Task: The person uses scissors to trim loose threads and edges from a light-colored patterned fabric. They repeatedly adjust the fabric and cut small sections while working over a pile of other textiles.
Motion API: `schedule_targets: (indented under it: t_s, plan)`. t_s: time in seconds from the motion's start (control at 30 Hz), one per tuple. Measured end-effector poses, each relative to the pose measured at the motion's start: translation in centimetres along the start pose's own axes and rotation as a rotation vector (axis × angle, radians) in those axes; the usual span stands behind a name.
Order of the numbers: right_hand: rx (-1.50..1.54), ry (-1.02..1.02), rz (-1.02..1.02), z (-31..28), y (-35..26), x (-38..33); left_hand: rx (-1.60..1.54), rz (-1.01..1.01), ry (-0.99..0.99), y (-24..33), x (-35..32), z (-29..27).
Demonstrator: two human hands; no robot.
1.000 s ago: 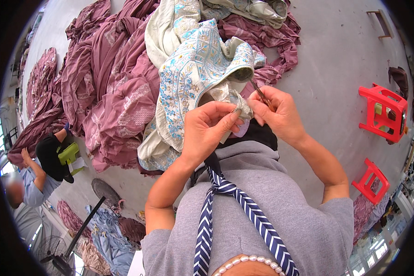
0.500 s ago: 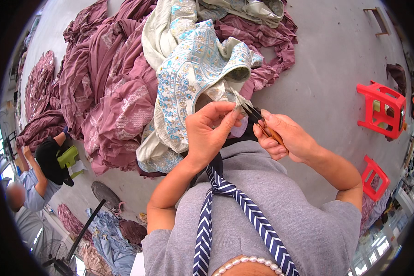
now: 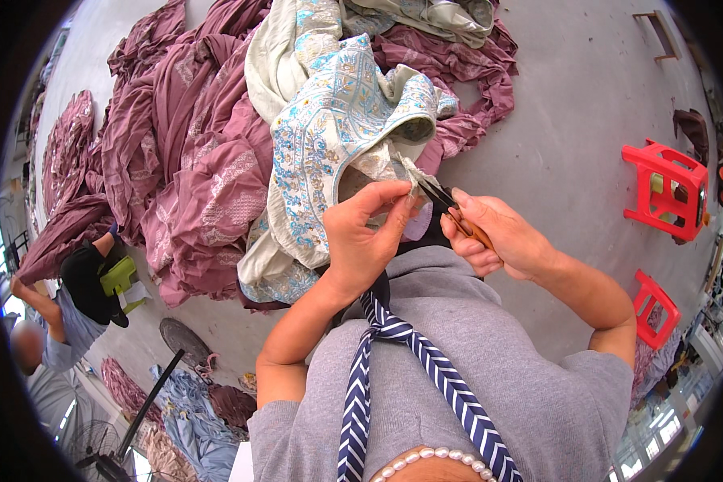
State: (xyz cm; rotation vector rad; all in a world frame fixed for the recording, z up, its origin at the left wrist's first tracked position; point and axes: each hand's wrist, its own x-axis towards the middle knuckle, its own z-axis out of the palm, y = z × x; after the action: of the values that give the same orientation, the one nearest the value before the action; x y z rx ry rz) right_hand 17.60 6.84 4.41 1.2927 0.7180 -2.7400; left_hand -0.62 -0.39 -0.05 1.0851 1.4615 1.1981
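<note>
My left hand (image 3: 367,229) is closed in a pinch on the edge of a pale garment (image 3: 309,153) with blue and tan floral patterning. The garment drapes over the pile in front of me, its neck-like opening facing my hands. In my right hand (image 3: 502,235) I grip small scissors (image 3: 467,227) with orange-brown handles and dark blades. Their blades point up and left, against the pale fabric edge beside my left fingertips. Whether they touch a thread there is too small to tell.
A large heap of mauve garments (image 3: 209,161) spreads ahead and left. Red plastic stools (image 3: 639,183) stand at the right. On the left a seated co-worker (image 3: 52,317) handles mauve cloth, near a fan (image 3: 100,450) and more piled clothes (image 3: 193,410).
My hands and the scissors stay almost in place, with only a slight shift at the blades. The co-worker's hand has moved outward to the left, drawing mauve cloth along.
</note>
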Motion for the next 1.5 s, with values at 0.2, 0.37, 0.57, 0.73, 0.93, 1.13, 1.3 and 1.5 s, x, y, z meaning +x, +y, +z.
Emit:
schedule_targets:
  t_s: [0.2,0.37,0.57,0.73,0.93,1.13,1.3,1.5]
  plan:
    - [-0.108,0.009,-0.054,0.0,-0.21,-0.1,-0.054,-0.002,-0.001,-0.11,0.06,-0.15]
    - [-0.097,-0.001,-0.072,-0.04,-0.01,0.04,-0.036,-0.032,0.0,0.27,0.11,-0.23]
    - [-0.092,-0.002,-0.076,-0.16,-0.03,0.13,-0.044,-0.014,0.005,0.14,0.12,-0.2]
    - [-0.104,0.007,-0.073,-0.11,-0.09,0.15,-0.024,0.017,0.006,-0.04,0.03,-0.18]
    - [-0.174,0.01,-0.08,-0.27,-0.25,0.11,0.027,0.072,0.001,-0.07,0.09,-0.24]
    - [-0.197,0.031,-0.096,-0.2,-0.47,0.08,0.05,0.091,0.004,-0.3,0.05,-0.38]
    - [-0.198,0.026,-0.096,-0.18,-0.51,0.08,0.058,0.087,0.003,-0.4,0.02,-0.43]
    - [-0.205,0.026,-0.097,-0.27,-0.54,0.2,0.14,0.119,-0.016,-0.13,0.02,-0.54]
